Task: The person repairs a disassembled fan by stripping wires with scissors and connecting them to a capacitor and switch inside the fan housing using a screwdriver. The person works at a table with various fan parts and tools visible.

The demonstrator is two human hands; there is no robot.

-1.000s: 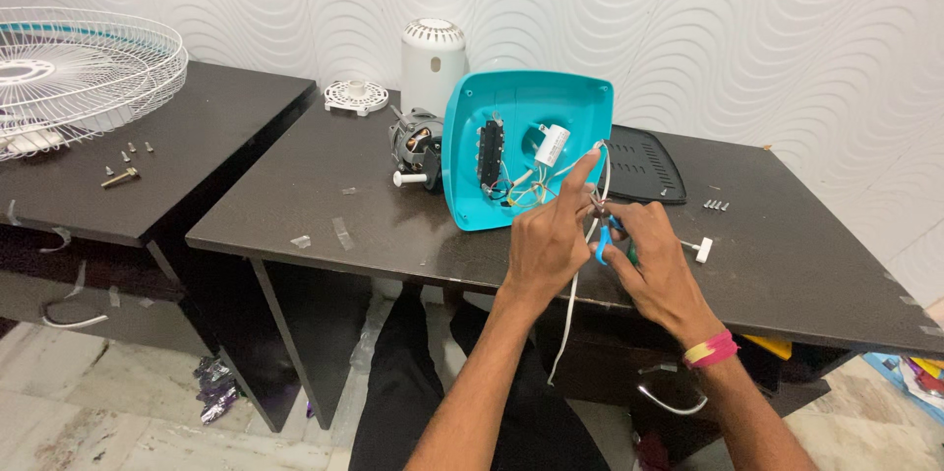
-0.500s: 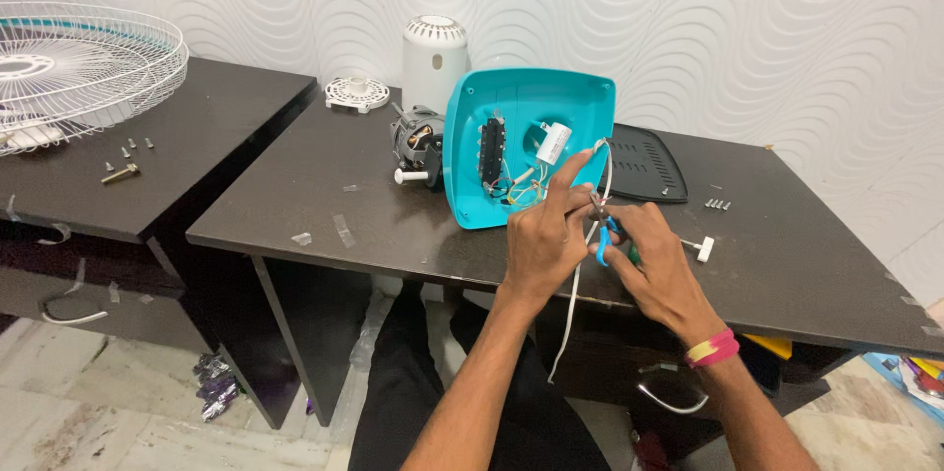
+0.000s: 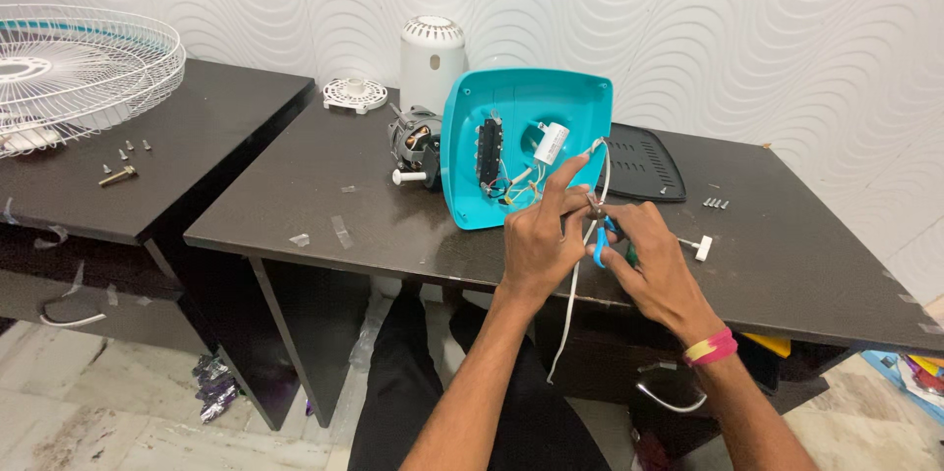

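A white cord point(image 3: 575, 284) runs from the teal fan housing point(image 3: 526, 142) on the dark counter point(image 3: 324, 206) down over its front edge. The left hand point(image 3: 536, 235) pinches the cord; the right hand point(image 3: 654, 269) grips blue-handled pliers point(image 3: 600, 240) against it. A motor point(image 3: 415, 142) sits behind the housing, a wire fan guard point(image 3: 74, 73) well apart at left.

In front of me is a dark table point(image 3: 295, 206) with a teal fan housing point(image 3: 526, 151) standing on edge, its motor point(image 3: 415, 142) behind, a white cylinder cover point(image 3: 432, 58), a white round cap point(image 3: 355, 94), a black grille point(image 3: 639, 164) and small screws point(image 3: 716, 203). The left table point(image 3: 177, 137) bears a wire fan guard point(image 3: 79, 68) and bolts point(image 3: 118, 171).
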